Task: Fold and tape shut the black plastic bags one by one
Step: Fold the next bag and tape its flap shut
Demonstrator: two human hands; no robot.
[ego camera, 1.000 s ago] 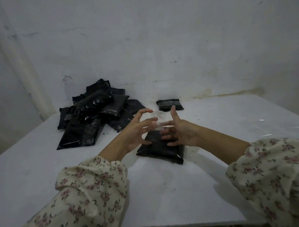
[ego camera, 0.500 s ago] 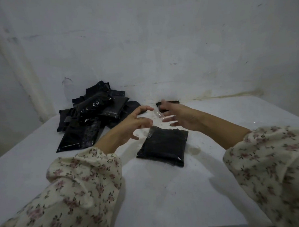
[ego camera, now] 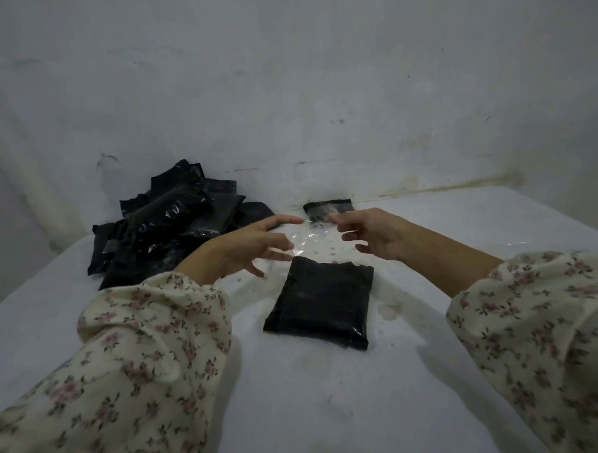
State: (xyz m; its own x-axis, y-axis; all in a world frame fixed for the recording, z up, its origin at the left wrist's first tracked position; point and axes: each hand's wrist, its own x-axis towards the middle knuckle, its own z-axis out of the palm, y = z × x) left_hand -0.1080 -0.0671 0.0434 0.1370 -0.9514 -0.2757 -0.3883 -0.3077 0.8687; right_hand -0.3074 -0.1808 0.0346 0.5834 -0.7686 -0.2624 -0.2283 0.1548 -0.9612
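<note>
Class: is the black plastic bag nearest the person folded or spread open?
Folded: the black plastic bag lies as a compact, thick rectangle. Whether it is taped: cannot tell.

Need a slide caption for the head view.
Left hand and right hand stretch a clear tape strip at the far edge of a folded black bag.

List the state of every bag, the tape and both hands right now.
Folded bag: folded, flat on the table, untouched.
Clear tape: stretched between both hands, past the bag's far edge.
Left hand: fingers spread at the tape's left end; grip unclear.
Right hand: fingers spread at its right end; grip unclear.
Bag pile: heaped, far left.
Small bag: alone at the back.
</note>
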